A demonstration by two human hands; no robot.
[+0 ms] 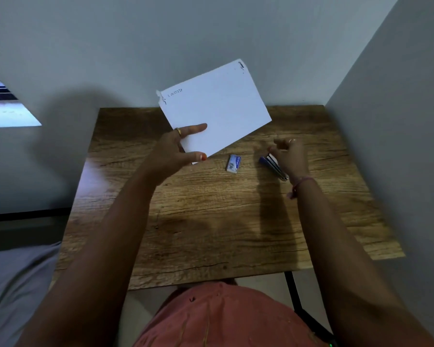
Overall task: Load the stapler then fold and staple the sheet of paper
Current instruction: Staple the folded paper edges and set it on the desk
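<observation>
My left hand (176,151) pinches the lower left corner of a folded white sheet of paper (218,106) and holds it tilted above the far part of the wooden table (211,221). A blue stapler (273,166) lies on the table at the right. My right hand (290,156) hovers right over it with fingers loosely curled, touching or nearly touching its top; I cannot tell whether it grips it. A small blue-and-white staple box (233,163) lies between the two hands.
Grey walls close in behind the table and along its right side. A black table leg (292,289) shows below the front edge. A grey surface (15,284) lies low at the left, and a bright window (8,113) is at the far left.
</observation>
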